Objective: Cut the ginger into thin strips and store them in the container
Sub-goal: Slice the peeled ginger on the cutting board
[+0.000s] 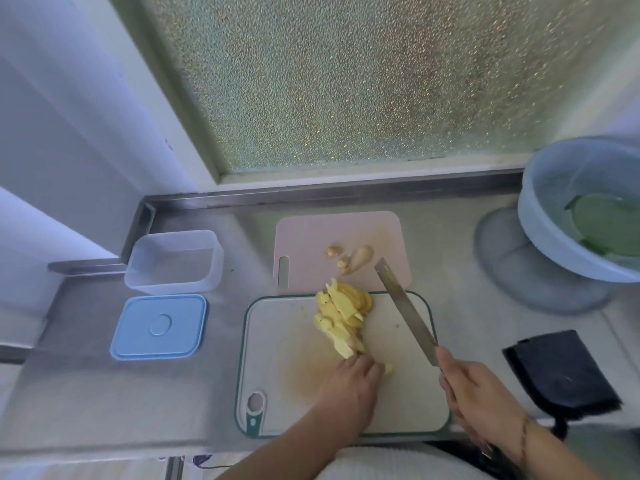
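A row of yellow ginger slices [341, 315] lies overlapped on the white cutting board with a green rim [277, 358]. My left hand [349, 379] rests fingertips-down on the near end of the ginger, fingers bent over it. My right hand [481, 389] grips the handle of a long knife [405, 306], whose blade points away to the upper left, lifted to the right of the ginger. A clear empty container [175, 261] stands at the left, its blue lid [159, 327] lying flat in front of it.
A pink board [311, 237] behind the white one carries brown ginger trimmings [353, 259]. A pale blue basin [554, 244] with green leaves sits at the right on a round lid. A dark cloth [561, 370] lies right of the board. Frosted window behind.
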Demonstrator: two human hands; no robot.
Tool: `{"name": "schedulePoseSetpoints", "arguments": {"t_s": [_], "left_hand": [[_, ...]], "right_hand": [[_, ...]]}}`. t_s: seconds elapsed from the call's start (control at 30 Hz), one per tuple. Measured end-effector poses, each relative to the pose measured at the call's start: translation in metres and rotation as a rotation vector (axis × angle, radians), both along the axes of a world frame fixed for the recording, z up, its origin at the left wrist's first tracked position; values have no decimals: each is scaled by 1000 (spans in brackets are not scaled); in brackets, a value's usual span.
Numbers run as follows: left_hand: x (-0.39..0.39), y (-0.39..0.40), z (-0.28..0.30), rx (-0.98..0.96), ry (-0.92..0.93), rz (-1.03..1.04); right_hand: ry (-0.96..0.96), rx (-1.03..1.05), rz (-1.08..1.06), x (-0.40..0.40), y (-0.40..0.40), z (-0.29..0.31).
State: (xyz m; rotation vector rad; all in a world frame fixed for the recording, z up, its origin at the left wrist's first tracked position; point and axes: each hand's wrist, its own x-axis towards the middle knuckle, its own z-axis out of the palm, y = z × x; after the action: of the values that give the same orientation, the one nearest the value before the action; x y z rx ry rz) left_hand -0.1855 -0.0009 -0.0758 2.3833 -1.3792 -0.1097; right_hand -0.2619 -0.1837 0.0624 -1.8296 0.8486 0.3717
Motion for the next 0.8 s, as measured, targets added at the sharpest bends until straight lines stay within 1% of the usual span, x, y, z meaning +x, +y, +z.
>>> {"name": "schedulePoseSetpoints", "arguments": {"t_s": [0.13, 0.27, 0.3, 0.4, 0.53, 0.6, 0.67, 0.73, 0.8], "left_hand": [[9, 7, 6, -61, 138, 5], [33, 40, 11, -145, 263, -45], [44, 52, 9, -170, 278, -6], [84, 82, 4, -241, 301, 201], [132, 97, -1, -254, 225, 307], [141, 93, 1, -246, 183, 340], [138, 82, 8, -226, 88, 353], [122, 68, 13, -222, -10, 242], [105, 55, 12, -207, -26, 57]], "right_hand": [[-4, 11, -17, -3, 5, 2], [-7, -12, -22, -5, 7, 2], [0, 2, -42, -5, 7, 2], [25, 24, -71, -4, 9, 3], [46, 59, -82, -1, 17, 2], [54, 68, -80, 0, 19, 0], [59, 74, -87, 1, 21, -2], [63, 79, -95, 2, 21, -3], [69, 75, -98, 2, 21, -6]]}}
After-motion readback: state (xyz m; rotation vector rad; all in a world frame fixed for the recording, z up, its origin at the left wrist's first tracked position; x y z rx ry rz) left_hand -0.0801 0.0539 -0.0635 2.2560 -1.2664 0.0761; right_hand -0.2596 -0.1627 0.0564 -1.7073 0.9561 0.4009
